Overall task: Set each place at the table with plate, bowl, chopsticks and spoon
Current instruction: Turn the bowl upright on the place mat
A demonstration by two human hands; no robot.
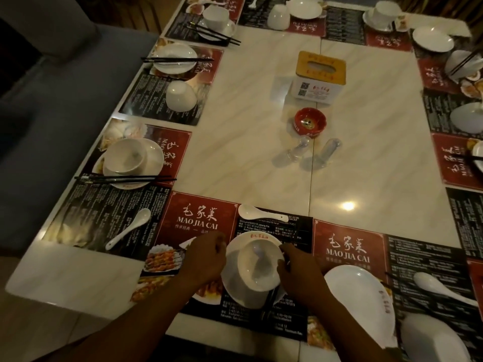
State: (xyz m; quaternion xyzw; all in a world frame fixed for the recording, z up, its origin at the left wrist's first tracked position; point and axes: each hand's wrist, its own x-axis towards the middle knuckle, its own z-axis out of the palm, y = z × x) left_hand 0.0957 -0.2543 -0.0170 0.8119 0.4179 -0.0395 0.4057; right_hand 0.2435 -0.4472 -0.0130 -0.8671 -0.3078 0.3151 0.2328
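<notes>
Bowl (257, 267) and plate (230, 291) are judged glazed ceramic: stiff, fairly heavy for size, smooth enough to slip, chippable if knocked together. The bowl is best taken by the rim w/ thumb and fingers on opp. sides, then lowered flat, not slid. The bowl is found on the plate at the near place, on the red-and-black placemat (198, 220), tipped a little toward the near edge. The spoon (261, 212) is laid just beyond the plate. The left hand (206, 259) is held against the plate's left rim w/ fingers curled; whether anything is pinched cannot be told. The right hand (300, 275) is set at the bowl's right rim, fingertips curled onto the edge, apparently pinching it. A dark strip (271, 296) under the plate's near side may be chopsticks; not clear. Contents: a pale shape is seen inside the bowl, reflection or utensil not distinguishable. Next place on the left: a 2nd bowl (125, 158) is seated on its own plate, looks empty. At table (261, 113) centre, a small red dish (310, 124) holds sth. small and shiny, and a tissue box (321, 74) is stood behind it.
</notes>
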